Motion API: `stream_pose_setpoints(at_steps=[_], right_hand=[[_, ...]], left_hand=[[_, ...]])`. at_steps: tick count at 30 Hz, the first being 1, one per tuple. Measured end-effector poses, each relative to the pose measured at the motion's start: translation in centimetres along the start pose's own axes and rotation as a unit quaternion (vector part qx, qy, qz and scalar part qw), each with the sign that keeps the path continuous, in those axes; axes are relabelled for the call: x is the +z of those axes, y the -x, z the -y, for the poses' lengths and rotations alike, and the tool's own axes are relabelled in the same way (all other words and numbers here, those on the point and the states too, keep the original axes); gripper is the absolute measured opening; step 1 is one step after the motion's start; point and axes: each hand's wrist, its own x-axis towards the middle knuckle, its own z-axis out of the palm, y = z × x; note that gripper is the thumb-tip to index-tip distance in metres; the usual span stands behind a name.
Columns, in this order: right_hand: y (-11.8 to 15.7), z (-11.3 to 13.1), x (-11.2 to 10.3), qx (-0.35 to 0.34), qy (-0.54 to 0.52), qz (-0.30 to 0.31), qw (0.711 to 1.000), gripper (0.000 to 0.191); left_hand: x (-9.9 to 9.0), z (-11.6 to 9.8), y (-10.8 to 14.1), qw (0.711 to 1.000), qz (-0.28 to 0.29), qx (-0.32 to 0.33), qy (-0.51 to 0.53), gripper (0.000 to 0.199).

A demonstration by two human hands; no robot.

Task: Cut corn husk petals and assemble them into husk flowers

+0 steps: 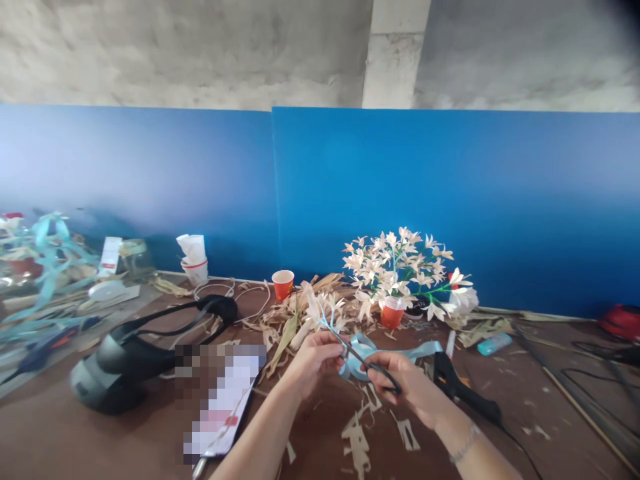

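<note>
My left hand (320, 360) pinches the lower end of a small bunch of cream flowers (325, 308), whose stems look wrapped in light blue ribbon. In my right hand (395, 380) is a pair of dark-handled scissors (357, 355), with the blades pointing up and left across the stems. Whether the blades are apart cannot be made out. Behind and between my hands lies a light blue ribbon (413, 352), partly hidden by them. A larger bouquet of cream flowers (390, 263) stands farther back in a red paper cup (391, 315).
Dried husks (287, 327) and scraps (357, 440) litter the brown table. A black glue gun (463, 390) with a cord lies right, near a light blue lighter-like item (494, 344). Left are a dark headset (120, 363) and a blurred-out phone (227, 407). Another red cup (283, 285) stands behind.
</note>
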Motion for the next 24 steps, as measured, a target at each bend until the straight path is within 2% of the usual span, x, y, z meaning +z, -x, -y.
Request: stream_pose_setpoints(at_steps=[5, 14, 24], right_hand=[[0.0, -0.2, -0.3, 0.012, 0.016, 0.004, 1.000, 0.030], [0.0, -0.3, -0.5, 0.016, -0.031, 0.023, 0.999, 0.033], [-0.5, -1.3, -0.7, 0.044, -0.028, 0.041, 0.998, 0.030]], left_hand=[[0.0, 0.2, 0.0, 1.000, 0.013, -0.005, 0.003, 0.024], [-0.4, 0.2, -0.1, 1.000, 0.014, -0.015, -0.001, 0.023], [-0.5, 0.3, 0.0, 0.999, 0.026, -0.042, 0.008, 0.021]])
